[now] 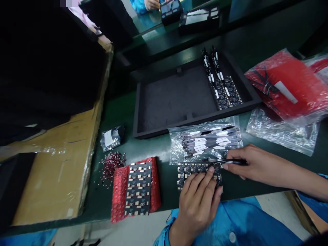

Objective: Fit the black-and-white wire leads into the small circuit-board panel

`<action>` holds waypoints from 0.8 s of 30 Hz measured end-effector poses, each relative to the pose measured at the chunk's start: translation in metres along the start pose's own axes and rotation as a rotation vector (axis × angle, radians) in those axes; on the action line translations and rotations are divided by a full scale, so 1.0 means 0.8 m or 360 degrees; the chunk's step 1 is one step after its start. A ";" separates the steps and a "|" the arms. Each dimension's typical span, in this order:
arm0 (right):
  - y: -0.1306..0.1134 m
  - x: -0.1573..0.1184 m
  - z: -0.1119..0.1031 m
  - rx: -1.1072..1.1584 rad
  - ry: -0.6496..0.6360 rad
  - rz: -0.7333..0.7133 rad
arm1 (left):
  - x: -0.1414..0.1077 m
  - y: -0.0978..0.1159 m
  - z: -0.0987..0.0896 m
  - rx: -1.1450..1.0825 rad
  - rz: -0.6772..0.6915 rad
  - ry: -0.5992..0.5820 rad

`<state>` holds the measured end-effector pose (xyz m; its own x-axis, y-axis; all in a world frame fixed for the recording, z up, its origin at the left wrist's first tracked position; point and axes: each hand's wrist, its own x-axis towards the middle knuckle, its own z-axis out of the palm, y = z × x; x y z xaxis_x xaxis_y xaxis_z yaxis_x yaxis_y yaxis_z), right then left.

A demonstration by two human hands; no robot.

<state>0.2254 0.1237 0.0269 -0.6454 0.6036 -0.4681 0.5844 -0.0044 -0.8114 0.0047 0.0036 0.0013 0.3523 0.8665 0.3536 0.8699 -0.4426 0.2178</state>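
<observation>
My left hand (198,200) lies flat on a dark circuit board panel (191,170) at the table's front edge, fingers pressing its right part. My right hand (247,164) pinches a pair of black tweezers (230,162), whose tips point left at the board's top right. Just behind the board lies a clear plastic bag (205,141) with several grey and white strips on it.
A black tray (179,99) behind holds finished boards (224,90) in its right part. A panel of boards (138,188) rests on red bubble wrap at left, beside small red parts (111,164). Red bags (287,85) lie at right, a cardboard box (56,164) at left. Another person's hand (152,4) shows at top.
</observation>
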 end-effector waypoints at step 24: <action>0.000 -0.005 -0.006 -0.0222 0.0202 0.0024 | 0.009 0.007 -0.002 0.0339 0.0115 -0.0107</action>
<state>0.2306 0.1254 0.0307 -0.5739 0.6999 -0.4251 0.6618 0.0908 -0.7441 0.0112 0.0070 0.0066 0.4323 0.8509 0.2984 0.8923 -0.4514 -0.0054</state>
